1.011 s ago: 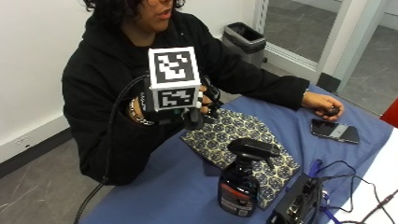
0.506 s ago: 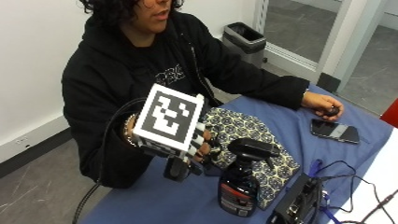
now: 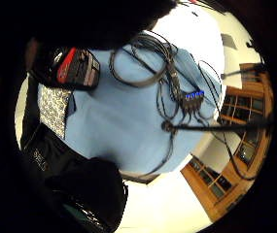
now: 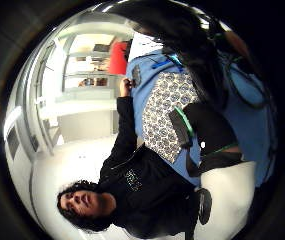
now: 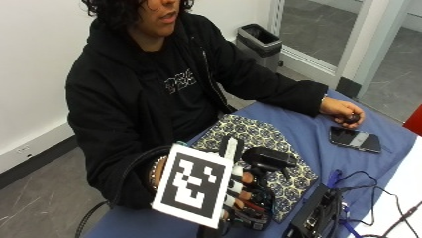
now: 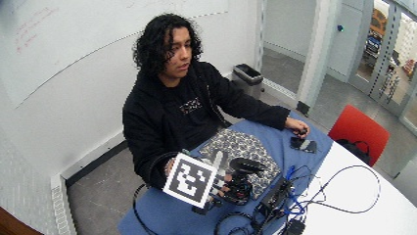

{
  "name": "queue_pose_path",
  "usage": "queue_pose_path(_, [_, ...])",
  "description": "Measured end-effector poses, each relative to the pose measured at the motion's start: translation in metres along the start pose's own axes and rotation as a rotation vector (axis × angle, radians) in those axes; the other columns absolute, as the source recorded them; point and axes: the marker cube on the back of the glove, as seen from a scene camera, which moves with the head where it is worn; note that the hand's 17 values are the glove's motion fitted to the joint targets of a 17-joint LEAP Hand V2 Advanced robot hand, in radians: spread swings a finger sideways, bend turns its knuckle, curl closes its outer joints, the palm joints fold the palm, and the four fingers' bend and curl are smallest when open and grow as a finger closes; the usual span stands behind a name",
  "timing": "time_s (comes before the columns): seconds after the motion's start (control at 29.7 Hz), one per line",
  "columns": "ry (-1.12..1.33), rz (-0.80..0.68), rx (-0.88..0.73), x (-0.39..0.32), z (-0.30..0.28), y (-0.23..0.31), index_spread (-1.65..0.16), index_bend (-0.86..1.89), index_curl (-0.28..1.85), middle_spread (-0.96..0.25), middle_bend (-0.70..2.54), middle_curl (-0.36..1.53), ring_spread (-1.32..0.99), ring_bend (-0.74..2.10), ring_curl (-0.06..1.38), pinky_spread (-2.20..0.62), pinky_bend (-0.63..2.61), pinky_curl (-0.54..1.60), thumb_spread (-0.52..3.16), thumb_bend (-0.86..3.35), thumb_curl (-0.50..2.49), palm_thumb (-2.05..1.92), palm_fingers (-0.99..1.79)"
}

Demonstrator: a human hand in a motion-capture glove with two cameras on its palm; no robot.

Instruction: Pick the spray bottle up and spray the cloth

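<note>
The spray bottle [image 5: 264, 163] is black with a dark body and a red label, and it stands on the near edge of the patterned cloth [image 5: 264, 136]. My gloved right hand [image 5: 238, 191] is at the bottle's body, fingers curled round it below the black trigger head. In the wide outside view the bottle [image 6: 240, 176] stands upright on the blue table with the hand [image 6: 220, 186] against it. The little finger side palm view shows the red label [image 3: 72, 65] close to the palm, beside the cloth [image 3: 55, 109]. The thumb side palm view shows the cloth [image 4: 164, 110] spread flat.
A phone [image 5: 354, 139] lies on the blue table [image 5: 310, 131] by the person's bare left hand [image 5: 340, 109]. A black box [image 5: 316, 218] with cables [image 3: 177, 82] sits just right of the bottle. A red chair [image 6: 358, 129] stands beyond the table.
The gloved hand has come down from chest height to the table and moved right to the spray bottle, where its fingers now wrap the bottle. The bottle and cloth stay in place.
</note>
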Motion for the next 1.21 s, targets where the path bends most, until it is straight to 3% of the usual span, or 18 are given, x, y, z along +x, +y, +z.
queue_pose_path(0.2, [-0.1, -0.113, 0.057, -0.002, 0.006, -0.029, -0.28, 0.09, 0.28, 0.0, 0.29, 0.38, -0.04, 0.37, 0.34, 0.2, 0.23, 0.3, 1.22, 0.14, 0.3, 0.63, 0.72])
queue_pose_path(0.61, [-0.639, -0.255, 0.062, -0.003, 0.038, -0.056, -0.25, 0.16, 0.27, -0.03, 0.37, 0.41, -0.08, 0.41, 0.36, 0.12, 0.19, 0.31, 1.11, 0.11, 0.35, 0.77, 0.93])
queue_pose_path(0.88, [-0.959, -0.268, 0.104, -0.02, 0.049, -0.066, -0.23, 0.18, 0.32, -0.06, 0.47, 0.45, -0.12, 0.45, 0.39, 0.03, 0.11, 0.29, 1.04, 0.12, 0.4, 0.91, 1.18])
queue_pose_path(0.94, [-0.992, -0.267, 0.156, -0.021, 0.053, -0.07, -0.24, 0.19, 0.33, -0.09, 0.5, 0.47, -0.15, 0.53, 0.42, -0.08, 0.21, 0.32, 1.0, 0.1, 0.41, 0.92, 1.37])
queue_pose_path(1.21, [-0.904, -0.288, 0.274, -0.021, 0.057, -0.075, -0.25, 0.21, 0.38, -0.15, 0.59, 0.52, -0.21, 0.64, 0.47, -0.25, 0.39, 0.39, 0.98, 0.08, 0.47, 0.97, 1.43])
